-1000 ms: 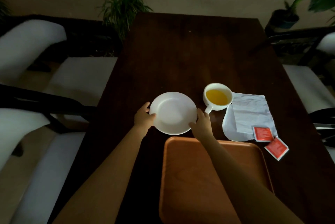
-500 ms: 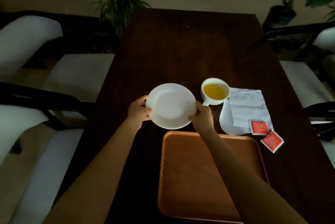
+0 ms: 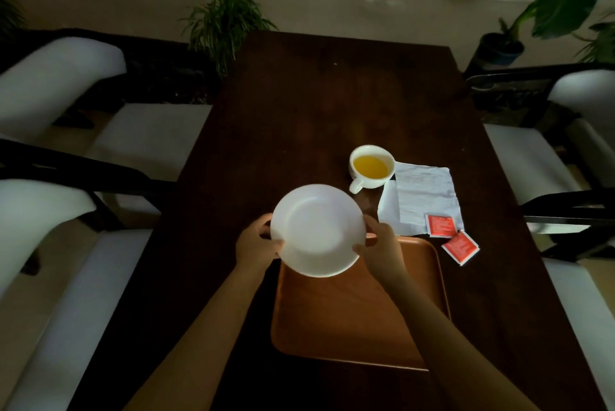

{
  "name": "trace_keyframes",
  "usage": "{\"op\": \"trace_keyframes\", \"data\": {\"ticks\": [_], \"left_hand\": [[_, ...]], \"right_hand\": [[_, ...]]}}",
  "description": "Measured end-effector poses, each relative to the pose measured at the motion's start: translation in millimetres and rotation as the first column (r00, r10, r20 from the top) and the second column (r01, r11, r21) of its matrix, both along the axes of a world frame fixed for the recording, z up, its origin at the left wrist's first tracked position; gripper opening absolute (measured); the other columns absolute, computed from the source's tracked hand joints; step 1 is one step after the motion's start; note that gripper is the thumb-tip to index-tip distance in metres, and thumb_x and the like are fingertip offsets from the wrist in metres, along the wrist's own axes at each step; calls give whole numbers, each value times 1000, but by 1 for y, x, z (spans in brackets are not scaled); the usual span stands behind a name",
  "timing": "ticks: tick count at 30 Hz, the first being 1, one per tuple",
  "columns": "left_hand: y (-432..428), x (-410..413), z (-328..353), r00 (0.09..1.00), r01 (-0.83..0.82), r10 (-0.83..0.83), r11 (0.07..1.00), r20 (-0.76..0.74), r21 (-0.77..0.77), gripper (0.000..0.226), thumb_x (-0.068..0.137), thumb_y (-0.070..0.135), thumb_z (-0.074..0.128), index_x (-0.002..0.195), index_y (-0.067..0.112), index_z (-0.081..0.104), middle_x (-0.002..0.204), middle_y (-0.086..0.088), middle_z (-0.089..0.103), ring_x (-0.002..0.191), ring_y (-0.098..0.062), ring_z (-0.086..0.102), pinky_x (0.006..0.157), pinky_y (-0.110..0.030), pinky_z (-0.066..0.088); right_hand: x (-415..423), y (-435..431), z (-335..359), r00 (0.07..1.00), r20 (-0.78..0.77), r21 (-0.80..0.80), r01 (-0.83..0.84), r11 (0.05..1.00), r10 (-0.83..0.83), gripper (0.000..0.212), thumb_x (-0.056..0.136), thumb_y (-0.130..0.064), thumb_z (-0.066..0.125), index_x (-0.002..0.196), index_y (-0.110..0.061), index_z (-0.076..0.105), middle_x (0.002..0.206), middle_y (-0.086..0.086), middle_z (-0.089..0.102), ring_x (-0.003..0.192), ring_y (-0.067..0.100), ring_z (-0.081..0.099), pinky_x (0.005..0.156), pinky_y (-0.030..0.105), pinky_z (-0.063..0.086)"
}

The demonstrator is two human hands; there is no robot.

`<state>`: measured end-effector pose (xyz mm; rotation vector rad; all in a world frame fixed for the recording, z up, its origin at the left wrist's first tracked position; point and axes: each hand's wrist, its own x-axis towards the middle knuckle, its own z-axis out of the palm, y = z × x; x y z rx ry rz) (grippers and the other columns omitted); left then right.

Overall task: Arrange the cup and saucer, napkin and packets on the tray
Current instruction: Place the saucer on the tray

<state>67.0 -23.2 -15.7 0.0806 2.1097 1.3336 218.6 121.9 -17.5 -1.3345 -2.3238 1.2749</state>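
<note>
Both hands pinch the saucer point(image 3: 317, 231) at opposite rim edges, left hand point(image 3: 258, 246) and right hand point(image 3: 379, 249), fingers closed on it; the two-sided hold probably keeps it level. It is lifted, tilted, over the far edge of the tray point(image 3: 359, 317), which is bare. Beyond the right hand stands the cup point(image 3: 371, 167), full, touching the napkin point(image 3: 421, 199). Two packets point(image 3: 439, 225) lie right of the grip, one on the napkin.
</note>
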Motion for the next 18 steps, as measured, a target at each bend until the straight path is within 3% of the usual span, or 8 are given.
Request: {"op": "trace_keyframes", "data": {"ticks": [4, 6, 11, 18], "left_hand": [[-15, 35, -7, 991, 39, -51, 994, -120, -101, 52, 73, -2, 64, 120, 18, 56, 92, 10, 50, 93, -18, 51, 80, -48, 56], [-21, 50, -8, 984, 71, -94, 986, -153, -149, 46, 73, 2, 64, 116, 17, 57, 83, 15, 50, 89, -18, 53, 81, -49, 56], [-28, 76, -11, 981, 97, -131, 970, -142, -223, 43, 74, 6, 65, 115, 14, 56, 103, -6, 59, 94, -23, 57, 82, -44, 56], [-28, 100, -15, 968, 123, -184, 941, -170, -316, 49, 77, 11, 64, 124, 12, 50, 122, -13, 56, 110, -29, 55, 93, -45, 51]], "right_hand": [[27, -8, -7, 998, 44, -32, -50, 998, 52, 59, 77, -4, 68, 132, -16, 49, 126, 12, 56, 92, 17, 56, 82, 29, 49], [36, -10, -9, 995, 62, -34, -72, 997, 74, 57, 77, -4, 68, 130, -15, 51, 127, 12, 56, 95, 20, 59, 85, 33, 52], [51, -12, -12, 988, 95, -15, -124, 992, 125, 57, 77, -4, 68, 130, -14, 51, 129, 13, 53, 107, 29, 56, 93, 42, 51], [69, -13, -22, 981, 130, -74, -132, 988, 141, 59, 79, -6, 69, 133, -14, 46, 137, 14, 47, 113, 31, 55, 100, 49, 48]]}}
